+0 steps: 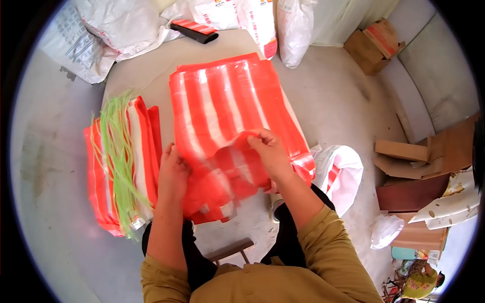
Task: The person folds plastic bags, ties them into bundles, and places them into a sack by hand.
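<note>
A stack of red-and-white striped plastic bags [227, 96] lies in front of me, its near end hanging over the table edge towards my lap. My right hand [268, 151] pinches the raised near edge of the top striped plastic bag [237, 164], which is lifted and crumpled. At the left side of the same bag, my left hand [173, 171] has its fingers curled round the plastic; its fingertips are partly hidden. Left of that hand sits another pile of striped bags [146, 126], with a bundle of light green plastic strips [118, 151] across it.
A black-and-striped roll [194, 31] rests at the table's [146, 65] far end, near white sacks [121, 25]. An open white sack [346, 177] stands on the floor at right. Cardboard boxes [371, 48] are farther off. Another person [422, 283] is at lower right.
</note>
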The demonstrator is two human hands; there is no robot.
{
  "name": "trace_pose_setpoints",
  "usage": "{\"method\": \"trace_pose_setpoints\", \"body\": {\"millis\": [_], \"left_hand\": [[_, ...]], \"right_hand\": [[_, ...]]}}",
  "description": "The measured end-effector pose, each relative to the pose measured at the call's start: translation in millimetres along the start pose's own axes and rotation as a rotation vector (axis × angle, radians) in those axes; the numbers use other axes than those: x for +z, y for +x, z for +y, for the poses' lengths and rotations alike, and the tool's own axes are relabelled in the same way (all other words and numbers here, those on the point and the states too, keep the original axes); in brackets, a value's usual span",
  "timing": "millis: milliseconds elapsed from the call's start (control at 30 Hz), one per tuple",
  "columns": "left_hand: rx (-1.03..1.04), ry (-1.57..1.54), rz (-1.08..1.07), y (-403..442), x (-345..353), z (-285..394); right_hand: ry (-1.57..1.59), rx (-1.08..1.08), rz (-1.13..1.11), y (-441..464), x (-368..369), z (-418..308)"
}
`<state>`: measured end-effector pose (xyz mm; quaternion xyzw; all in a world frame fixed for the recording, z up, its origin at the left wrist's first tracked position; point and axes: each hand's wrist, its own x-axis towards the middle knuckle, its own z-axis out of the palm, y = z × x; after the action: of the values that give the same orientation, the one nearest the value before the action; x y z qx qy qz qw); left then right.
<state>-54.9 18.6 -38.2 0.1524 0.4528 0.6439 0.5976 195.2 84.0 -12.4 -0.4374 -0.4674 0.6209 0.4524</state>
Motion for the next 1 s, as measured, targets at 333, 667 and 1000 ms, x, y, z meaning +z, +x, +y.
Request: {"method": "trace_pose_setpoints", "body": {"millis": [333, 667, 1000], "left_hand": [[0.0, 0.589, 0.102, -55.5, 8.5, 3.4], [-0.056, 0.588, -0.111, -66.3, -6.8, 9.0], [0.164, 0.772, -0.132, -45.5, 29.3, 5.2]], "right_hand": [[-0.437, -0.111, -0.183, -13.2, -13.4, 0.1], [-0.933, -0.488, -0.493, -25.0, -11.3, -1.7], [-0.438, -0.027, -0.455, -20.1, 25.0, 1.3]]}}
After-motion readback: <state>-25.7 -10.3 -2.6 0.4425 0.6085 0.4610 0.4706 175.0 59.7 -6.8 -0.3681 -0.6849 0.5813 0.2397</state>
